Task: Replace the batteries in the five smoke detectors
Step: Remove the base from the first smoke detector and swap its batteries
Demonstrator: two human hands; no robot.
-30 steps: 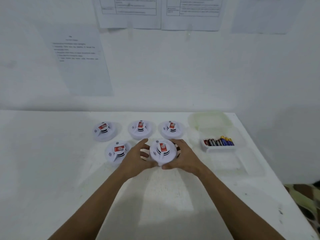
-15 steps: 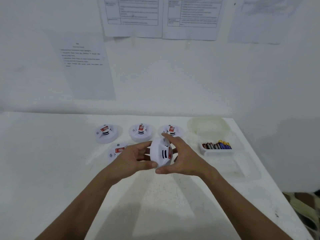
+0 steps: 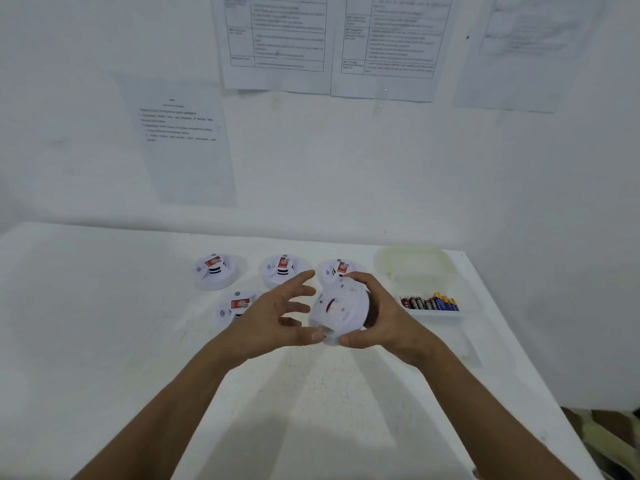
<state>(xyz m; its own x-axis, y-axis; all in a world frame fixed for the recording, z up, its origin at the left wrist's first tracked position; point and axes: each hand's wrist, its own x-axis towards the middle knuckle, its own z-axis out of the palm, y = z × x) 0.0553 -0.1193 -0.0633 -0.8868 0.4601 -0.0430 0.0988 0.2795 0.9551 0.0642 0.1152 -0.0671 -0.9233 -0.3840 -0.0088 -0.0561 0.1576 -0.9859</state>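
My right hand (image 3: 379, 320) grips a white round smoke detector (image 3: 337, 311) lifted off the table, its back plate turned toward me. My left hand (image 3: 277, 315) is beside it with fingers spread; only its thumb tip touches the detector's lower edge. Three detectors stand in a back row (image 3: 214, 270) (image 3: 282, 270) (image 3: 337, 268), each with a red label on top. Another detector (image 3: 235, 308) lies in front, partly behind my left hand. A clear tray (image 3: 433, 315) at the right holds several batteries (image 3: 429, 303).
The white table (image 3: 104, 341) meets a white wall at the back and ends at the right edge near the tray. A pale translucent lid (image 3: 412, 261) lies behind the battery tray. Printed sheets (image 3: 277, 43) hang on the wall.
The detector was lifted off the table and turned over so its back faces me. My left hand's fingers came off it and spread, while my right hand kept hold.
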